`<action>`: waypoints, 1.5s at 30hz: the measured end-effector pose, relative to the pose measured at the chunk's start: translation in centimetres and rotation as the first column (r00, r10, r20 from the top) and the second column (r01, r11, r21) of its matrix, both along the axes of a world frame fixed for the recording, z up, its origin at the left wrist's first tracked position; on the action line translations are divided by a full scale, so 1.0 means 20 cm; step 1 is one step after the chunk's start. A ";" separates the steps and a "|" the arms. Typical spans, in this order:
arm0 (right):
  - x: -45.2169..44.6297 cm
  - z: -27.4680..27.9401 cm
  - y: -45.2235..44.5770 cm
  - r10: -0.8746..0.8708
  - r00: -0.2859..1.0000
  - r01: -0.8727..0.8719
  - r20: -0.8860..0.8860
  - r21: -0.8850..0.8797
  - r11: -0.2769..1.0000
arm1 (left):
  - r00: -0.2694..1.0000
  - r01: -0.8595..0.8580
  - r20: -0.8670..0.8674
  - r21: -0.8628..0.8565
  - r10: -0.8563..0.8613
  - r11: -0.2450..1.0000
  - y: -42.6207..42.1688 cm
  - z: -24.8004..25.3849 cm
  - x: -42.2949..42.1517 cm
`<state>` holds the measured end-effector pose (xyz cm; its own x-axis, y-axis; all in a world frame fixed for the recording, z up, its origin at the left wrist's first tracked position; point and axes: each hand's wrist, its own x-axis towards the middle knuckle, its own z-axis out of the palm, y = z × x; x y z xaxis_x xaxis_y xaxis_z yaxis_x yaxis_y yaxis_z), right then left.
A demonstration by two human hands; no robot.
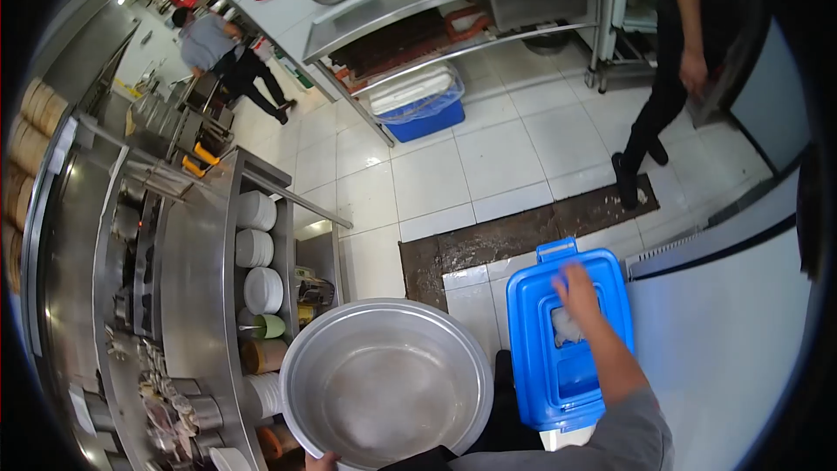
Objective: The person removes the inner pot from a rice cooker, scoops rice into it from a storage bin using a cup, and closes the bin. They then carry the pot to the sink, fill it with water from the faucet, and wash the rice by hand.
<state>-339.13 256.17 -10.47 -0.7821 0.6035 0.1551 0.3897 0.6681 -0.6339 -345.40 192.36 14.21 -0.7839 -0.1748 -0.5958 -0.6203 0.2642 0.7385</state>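
A large round metal basin (388, 388), with nothing but a little wetness on its bottom, is at the lower middle. My left hand (323, 461) grips its rim at the lower left, and only a few fingers show. To the right stands a bin with a blue lid (520, 340). My right hand (577, 295) is over the lid's upper part, its fingers slightly blurred; whether they touch the lid is hard to tell. A pale, whitish item (565, 328) lies in the lid's recess, partly behind my right wrist.
White bowls (255, 248) are stacked on a steel shelf at left. A dark drain strip (497, 240) crosses the tiled floor. One person (667, 78) walks at upper right; another (214, 44) stands far left. A blue box (425, 120) is under the steel table.
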 end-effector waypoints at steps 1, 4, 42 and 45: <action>0.14 0.18 -0.15 0.122 0.962 -0.115 0.244 -0.043 0.992 | 1.000 0.006 -0.015 0.017 -0.005 1.000 -0.03 -0.01 0.00; 0.56 0.18 -0.41 0.331 0.900 -0.370 0.284 0.097 0.924 | 1.000 0.020 0.007 0.017 -0.020 1.000 -0.19 -0.12 0.00; -2.58 1.73 -4.19 0.843 0.366 -0.897 0.393 0.391 0.207 | 0.934 -0.330 -0.067 0.216 0.351 0.919 -1.48 -0.59 0.38; -2.65 1.58 -4.30 0.815 0.564 -0.675 0.130 0.641 0.365 | 0.928 -0.368 0.006 0.190 0.373 0.910 -1.54 -0.63 0.43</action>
